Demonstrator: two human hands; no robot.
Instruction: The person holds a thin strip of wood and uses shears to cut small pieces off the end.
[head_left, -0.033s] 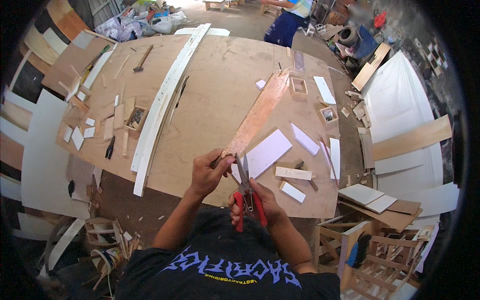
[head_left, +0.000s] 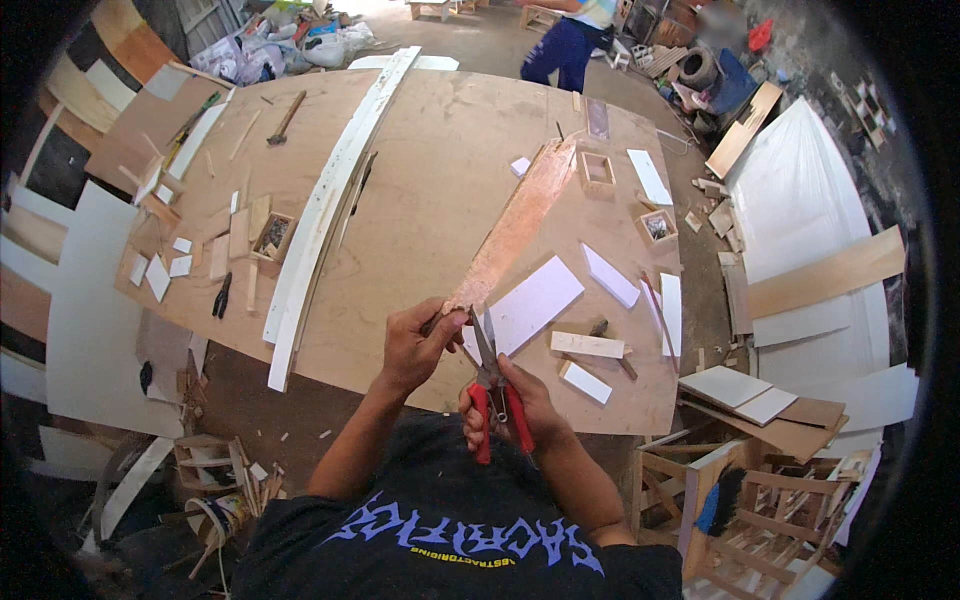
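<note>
My left hand [head_left: 425, 335] is closed on the near end of a long, copper-coloured strip [head_left: 520, 220], pinching it between thumb and fingers. The strip slants away to the far right over the plywood tabletop [head_left: 420, 180]. Red-handled shears [head_left: 492, 385] are gripped in my right hand [head_left: 535, 410], with the blades pointing up and slightly parted beside the strip's near end. Whether the blades touch the strip I cannot tell. A white rectangular board [head_left: 530, 300] lies just beyond the shears.
Long white boards [head_left: 340, 190] cross the table to the left. A hammer [head_left: 287, 117], black-handled pliers [head_left: 221, 296] and a box of small metal pieces [head_left: 273, 237] lie beyond them. At right are white blocks [head_left: 586, 382] and an open wooden box [head_left: 597, 174]. Another person [head_left: 570, 50] stands past the far edge.
The other person beyond the table has shifted slightly to the left. My hands, the strip and the shears look nearly the same.
</note>
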